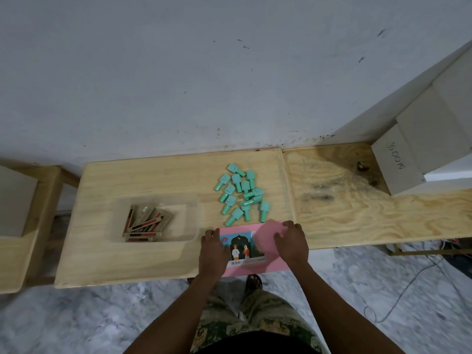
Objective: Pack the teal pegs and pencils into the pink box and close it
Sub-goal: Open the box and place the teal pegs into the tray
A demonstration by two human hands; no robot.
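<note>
A flat pink box with a picture label lies shut at the near edge of the wooden bench. My left hand grips its left side, fingers curled over the far left corner. My right hand rests on its right half with fingers spread on the lid near the far edge. Several teal pegs lie in a loose heap on the bench just beyond the box. Packs of pencils sit piled in a clear plastic tub to the left.
The wooden bench runs along a grey-white wall. A cardboard box marked with handwriting stands at the far right. Another wooden surface sits at the left. A cable lies on the marbled floor.
</note>
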